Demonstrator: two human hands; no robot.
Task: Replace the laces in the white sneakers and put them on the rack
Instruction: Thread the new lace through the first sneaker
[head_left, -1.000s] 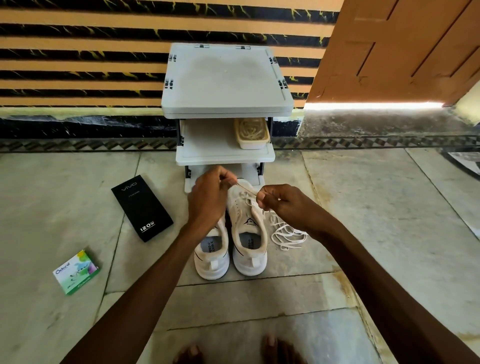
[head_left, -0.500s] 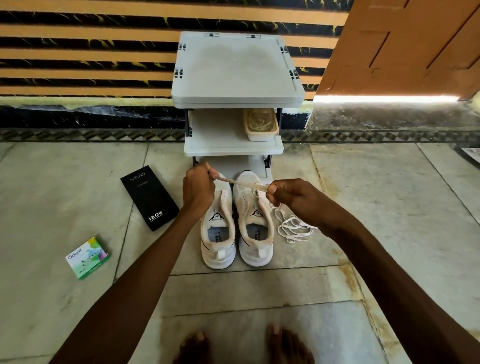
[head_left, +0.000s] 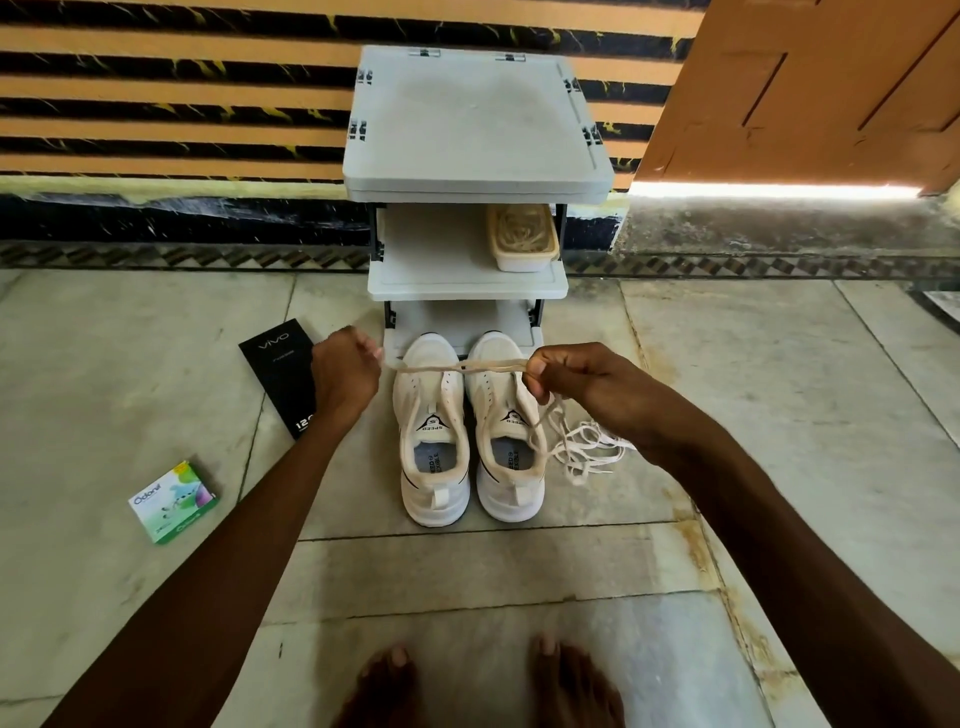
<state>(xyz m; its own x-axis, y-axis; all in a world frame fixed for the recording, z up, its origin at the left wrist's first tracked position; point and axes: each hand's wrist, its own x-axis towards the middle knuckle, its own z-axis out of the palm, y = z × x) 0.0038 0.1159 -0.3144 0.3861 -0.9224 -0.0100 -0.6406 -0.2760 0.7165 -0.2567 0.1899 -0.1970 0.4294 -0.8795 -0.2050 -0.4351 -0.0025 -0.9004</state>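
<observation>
Two white sneakers, the left one (head_left: 434, 431) and the right one (head_left: 506, 431), stand side by side on the floor with toes toward a grey shoe rack (head_left: 472, 124). Neither shoe has laces threaded. A cream lace (head_left: 457, 366) is stretched taut above the toes, held between my left hand (head_left: 345, 376) and my right hand (head_left: 582, 387). Its loose end hangs from my right hand down over the right sneaker. A heap of white laces (head_left: 589, 449) lies on the floor right of the shoes.
A plastic tub (head_left: 522, 236) of laces sits on the rack's middle shelf. A black phone box (head_left: 278, 371) and a green-white small box (head_left: 174, 501) lie on the floor to the left. My bare feet (head_left: 478, 686) show at the bottom. An orange door (head_left: 810, 88) is at the right.
My hands have drawn apart, my left hand moving left, and the lace between them is now longer and pulled straight across above the shoe toes.
</observation>
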